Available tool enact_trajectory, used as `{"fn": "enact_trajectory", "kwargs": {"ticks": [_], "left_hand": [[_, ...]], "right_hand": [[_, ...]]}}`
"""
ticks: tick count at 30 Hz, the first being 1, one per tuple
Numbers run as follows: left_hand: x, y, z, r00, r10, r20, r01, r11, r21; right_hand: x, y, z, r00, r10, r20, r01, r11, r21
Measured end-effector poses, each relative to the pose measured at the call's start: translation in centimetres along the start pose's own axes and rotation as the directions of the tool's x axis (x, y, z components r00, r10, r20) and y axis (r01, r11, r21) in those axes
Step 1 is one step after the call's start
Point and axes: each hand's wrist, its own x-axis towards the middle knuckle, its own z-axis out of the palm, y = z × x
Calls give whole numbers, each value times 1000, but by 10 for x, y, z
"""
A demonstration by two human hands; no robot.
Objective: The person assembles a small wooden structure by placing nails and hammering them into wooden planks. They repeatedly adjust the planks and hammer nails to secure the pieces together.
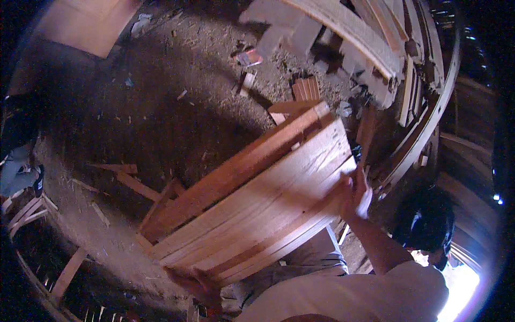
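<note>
Over sawdust floor [161, 123], both hands seemingly grip plank bundle [252, 198], slanting up-right

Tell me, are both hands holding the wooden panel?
Yes, the left hand grips the lower end of the wooden panel and the right hand grips its upper end.

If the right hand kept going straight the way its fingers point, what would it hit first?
The right hand already grips the end of the stack of wooden boards; pushed on, it probably meets those boards at once.

Reddish-brown grained wooden panel [252, 198] with paler tan boards, above a dusty grey-brown floor [161, 102].
</note>
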Motion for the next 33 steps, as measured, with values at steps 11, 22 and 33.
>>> {"fn": "enact_trajectory", "kwargs": {"ticks": [11, 22, 33], "left_hand": [[-26, -69, 6, 996, 66, 51, -76, 976, 204], [-12, -91, 5, 954, 282, 103, -299, 923, 244], [-4, -72, 9, 955, 296, 34, -296, 929, 220]], "right_hand": [[6, 0, -11, 995, -6, 96, 15, 995, -95], [11, -20, -24, 987, -6, 161, -3, 998, 57], [16, -7, -28, 975, -127, 184, 127, 992, 9]]}}
